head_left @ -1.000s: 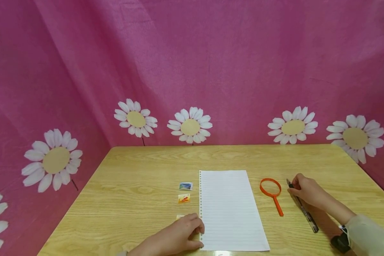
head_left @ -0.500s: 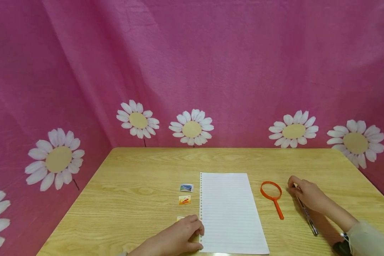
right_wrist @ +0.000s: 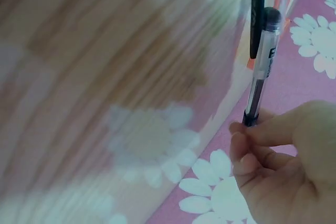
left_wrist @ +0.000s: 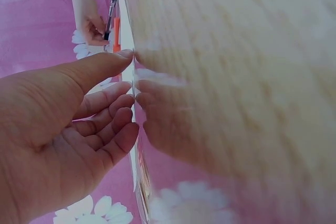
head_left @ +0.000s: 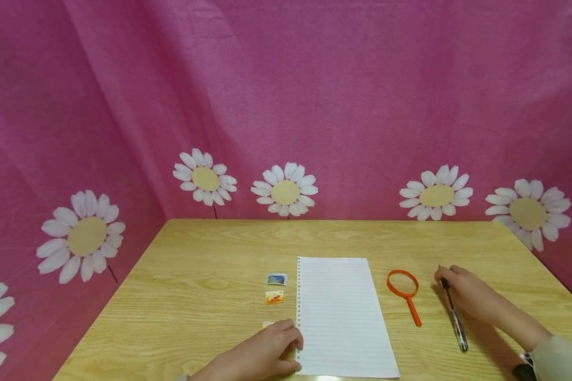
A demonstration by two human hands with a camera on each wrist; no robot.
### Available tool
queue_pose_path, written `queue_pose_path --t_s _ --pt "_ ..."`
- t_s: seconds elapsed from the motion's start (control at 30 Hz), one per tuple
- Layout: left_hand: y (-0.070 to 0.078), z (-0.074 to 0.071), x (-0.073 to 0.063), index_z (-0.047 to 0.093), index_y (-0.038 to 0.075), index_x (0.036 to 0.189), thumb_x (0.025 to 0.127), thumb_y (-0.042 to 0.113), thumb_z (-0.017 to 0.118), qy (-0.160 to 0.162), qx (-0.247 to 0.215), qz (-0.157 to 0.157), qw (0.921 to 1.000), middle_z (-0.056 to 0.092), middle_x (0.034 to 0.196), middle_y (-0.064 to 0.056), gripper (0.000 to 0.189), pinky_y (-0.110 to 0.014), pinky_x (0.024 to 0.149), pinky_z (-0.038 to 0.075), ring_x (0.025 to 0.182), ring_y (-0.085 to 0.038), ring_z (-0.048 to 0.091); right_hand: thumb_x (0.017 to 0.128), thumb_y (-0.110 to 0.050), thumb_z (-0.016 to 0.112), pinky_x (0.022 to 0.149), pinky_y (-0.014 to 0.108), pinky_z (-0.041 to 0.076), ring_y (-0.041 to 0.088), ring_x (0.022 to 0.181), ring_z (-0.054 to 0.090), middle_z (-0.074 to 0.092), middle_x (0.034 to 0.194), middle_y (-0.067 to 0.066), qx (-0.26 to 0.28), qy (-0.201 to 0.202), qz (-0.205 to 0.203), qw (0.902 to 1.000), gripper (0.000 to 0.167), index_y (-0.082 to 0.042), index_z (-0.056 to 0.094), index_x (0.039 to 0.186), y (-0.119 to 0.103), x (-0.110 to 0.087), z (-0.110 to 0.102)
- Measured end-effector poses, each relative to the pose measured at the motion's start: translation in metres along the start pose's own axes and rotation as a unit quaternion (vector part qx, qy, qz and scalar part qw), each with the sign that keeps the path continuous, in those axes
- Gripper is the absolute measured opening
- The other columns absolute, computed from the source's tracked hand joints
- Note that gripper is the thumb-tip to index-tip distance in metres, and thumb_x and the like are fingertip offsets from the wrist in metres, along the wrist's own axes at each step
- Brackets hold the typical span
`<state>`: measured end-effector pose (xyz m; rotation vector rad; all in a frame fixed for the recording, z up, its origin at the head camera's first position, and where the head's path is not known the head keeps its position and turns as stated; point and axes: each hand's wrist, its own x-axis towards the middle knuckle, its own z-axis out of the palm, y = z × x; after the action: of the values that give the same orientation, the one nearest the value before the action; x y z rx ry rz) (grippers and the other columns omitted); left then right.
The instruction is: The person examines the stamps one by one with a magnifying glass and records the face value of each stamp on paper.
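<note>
My right hand [head_left: 466, 290] pinches a clear-barrelled black pen [head_left: 455, 317] near its far end, at the right of the wooden table. In the right wrist view, thumb and fingertips hold the pen [right_wrist: 262, 66] by its dark end. A dark strip lies alongside it there; I cannot tell whether it is a clip or a reflection. My left hand [head_left: 267, 349] rests with relaxed fingers at the left edge of a lined sheet of paper [head_left: 343, 317]. In the left wrist view, thumb and fingertips of the left hand [left_wrist: 79, 119] touch the sheet's surface.
An orange magnifying glass [head_left: 411, 307] lies between sheet and pen. Left of the sheet lie a blue stamp-like picture [head_left: 277, 279], a yellow one [head_left: 274, 297] and another yellow one [head_left: 267, 324] partly behind the left hand. A pink flowered cloth [head_left: 352, 106] hangs behind the table.
The right hand has moved slightly to the right and its fingers have shifted on the pen, turning it a little. The left hand stays in place. The head view has tipped slightly up.
</note>
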<state>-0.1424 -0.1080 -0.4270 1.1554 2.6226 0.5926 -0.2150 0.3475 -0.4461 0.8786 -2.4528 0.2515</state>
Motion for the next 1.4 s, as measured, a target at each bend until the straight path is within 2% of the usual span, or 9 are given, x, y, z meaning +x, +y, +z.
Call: queue_pose_path --t_s 0.3,0.4,0.57,0.77,0.87,1.0,1.13,1.27,1.4 --pt "-0.002 0.001 0.001 0.062 0.017 0.100 0.088 0.029 0.073 0.001 0.002 0.006 1.0000 0.052 0.095 0.012 0.020 -0.011 0.073 0.040 0.078 0.005 0.038 0.063 0.012 0.077 0.047 0.018 0.033 -0.001 0.056 0.037 0.043 0.062 -0.008 -0.040 -0.037 -0.009 0.9985 0.038 -0.010 0.051 0.080 -0.006 -0.006 -0.008" --pt "-0.002 0.001 0.002 0.062 0.017 0.099 0.088 0.029 0.073 -0.001 0.002 0.005 1.0000 0.052 0.095 0.012 0.020 -0.011 0.072 0.040 0.077 0.004 0.038 0.066 0.011 0.075 0.047 0.018 0.030 -0.001 0.055 0.035 0.039 0.062 -0.009 -0.051 -0.064 -0.002 0.9966 0.038 -0.011 0.048 0.081 -0.008 -0.008 -0.011" --pt "-0.002 0.001 0.001 0.062 0.017 0.099 0.088 0.028 0.073 -0.003 0.004 0.004 1.0000 0.052 0.094 0.012 0.019 -0.011 0.072 0.039 0.077 0.004 0.038 0.070 0.010 0.075 0.047 0.021 0.035 0.001 0.055 0.039 0.041 0.062 -0.008 -0.064 -0.093 0.010 0.9936 0.037 -0.010 0.048 0.086 -0.014 -0.007 -0.015" --pt "-0.003 0.002 0.001 0.062 0.017 0.099 0.088 0.028 0.072 0.005 0.015 0.016 0.9997 0.051 0.094 0.012 0.019 -0.011 0.072 0.040 0.077 0.005 0.038 0.068 0.014 0.076 0.049 0.017 0.038 -0.009 0.062 0.043 0.052 0.068 -0.013 0.024 -0.048 0.020 0.9984 0.041 -0.008 0.051 0.093 -0.020 0.000 -0.017" --pt "-0.003 0.002 0.002 0.061 0.017 0.099 0.088 0.028 0.072 0.006 0.018 0.017 0.9997 0.050 0.094 0.012 0.019 -0.011 0.072 0.040 0.077 0.004 0.037 0.069 0.019 0.073 0.049 0.016 0.038 -0.010 0.065 0.048 0.059 0.071 -0.009 0.078 -0.025 0.031 0.9961 0.044 -0.004 0.050 0.099 -0.025 0.004 -0.018" --pt "-0.003 0.001 0.002 0.061 0.018 0.098 0.088 0.029 0.073 0.005 0.024 0.013 0.9996 0.051 0.093 0.013 0.019 -0.011 0.072 0.040 0.076 0.004 0.038 0.083 0.015 0.065 0.050 0.017 0.041 -0.006 0.067 0.055 0.064 0.075 -0.001 0.170 -0.015 0.069 0.9830 0.030 -0.002 0.049 0.102 -0.032 0.010 -0.021" --pt "-0.003 0.001 0.002 0.061 0.018 0.098 0.088 0.029 0.073 0.003 0.028 0.011 0.9995 0.050 0.094 0.013 0.019 -0.011 0.072 0.040 0.077 0.004 0.038 0.095 0.002 0.057 0.050 0.020 0.042 -0.001 0.061 0.052 0.059 0.077 -0.005 0.218 -0.012 0.116 0.9690 0.004 -0.002 0.055 0.095 -0.040 0.017 -0.025" --pt "-0.003 0.001 0.002 0.061 0.018 0.099 0.088 0.029 0.073 0.005 0.029 0.012 0.9995 0.050 0.093 0.013 0.019 -0.011 0.072 0.040 0.077 0.004 0.038 0.097 -0.006 0.058 0.051 0.022 0.041 0.001 0.060 0.047 0.055 0.079 -0.007 0.224 -0.022 0.174 0.9587 0.009 -0.005 0.063 0.089 -0.045 0.022 -0.028" --pt "-0.002 0.001 0.002 0.061 0.017 0.099 0.088 0.029 0.073 0.008 0.031 0.015 0.9994 0.050 0.093 0.013 0.019 -0.011 0.071 0.039 0.076 0.004 0.037 0.098 -0.011 0.057 0.055 0.025 0.045 0.006 0.065 0.053 0.057 0.081 -0.005 0.276 -0.047 0.217 0.9354 0.011 -0.003 0.064 0.096 -0.046 0.025 -0.030"
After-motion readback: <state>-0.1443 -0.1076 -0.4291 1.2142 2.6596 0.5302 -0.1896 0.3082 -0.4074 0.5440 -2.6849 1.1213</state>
